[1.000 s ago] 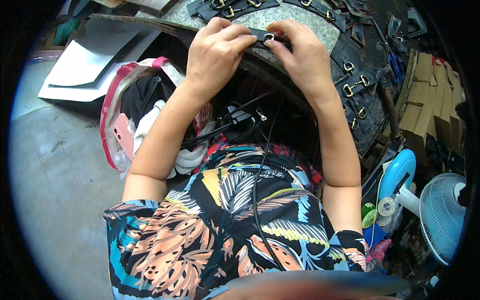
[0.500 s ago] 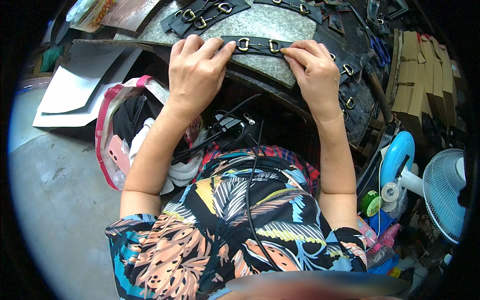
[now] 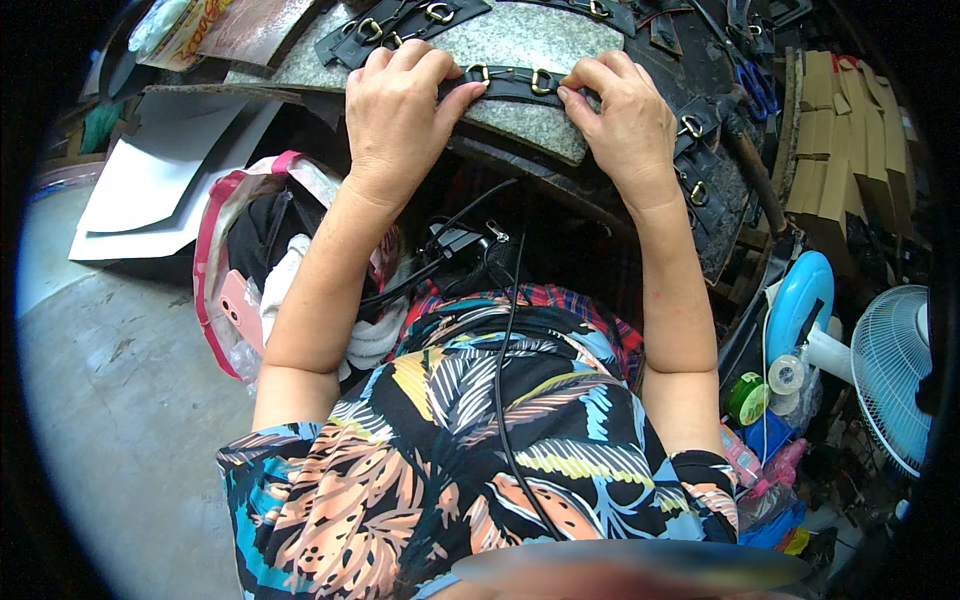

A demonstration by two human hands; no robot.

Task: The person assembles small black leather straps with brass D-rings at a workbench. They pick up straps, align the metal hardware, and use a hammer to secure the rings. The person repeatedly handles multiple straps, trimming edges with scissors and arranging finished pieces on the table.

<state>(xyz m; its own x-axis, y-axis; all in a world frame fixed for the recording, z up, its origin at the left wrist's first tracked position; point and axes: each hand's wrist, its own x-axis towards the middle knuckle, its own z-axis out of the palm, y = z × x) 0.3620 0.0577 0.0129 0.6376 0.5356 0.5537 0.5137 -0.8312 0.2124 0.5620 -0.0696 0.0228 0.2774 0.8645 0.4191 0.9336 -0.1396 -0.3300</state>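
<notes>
A black leather strap (image 3: 512, 84) with gold-coloured metal D-shaped rings and a small bar between them lies across the grey stone slab (image 3: 545, 125). My left hand (image 3: 400, 115) pinches its left end, thumb stretched along the lower edge beside one ring. At the other end, my right hand (image 3: 622, 120) holds the strap between thumb and curled fingers, close to the second ring. More black straps with similar fittings (image 3: 400, 25) lie on the slab beyond my left hand. Another such strap (image 3: 597, 10) is at the slab's far edge.
More black strap pieces (image 3: 692, 125) rest on the dark bench right of my right hand, near blue-handled scissors (image 3: 757, 90). Cardboard pieces (image 3: 825, 150) and a white fan (image 3: 890, 370) stand at the right. White sheets (image 3: 160, 190) and a pink-edged bag (image 3: 210, 280) are at the left.
My left thumb has moved right along the strap's lower edge, and my right fingers have curled more over its right end. The slab and straps sit slightly higher in view.
</notes>
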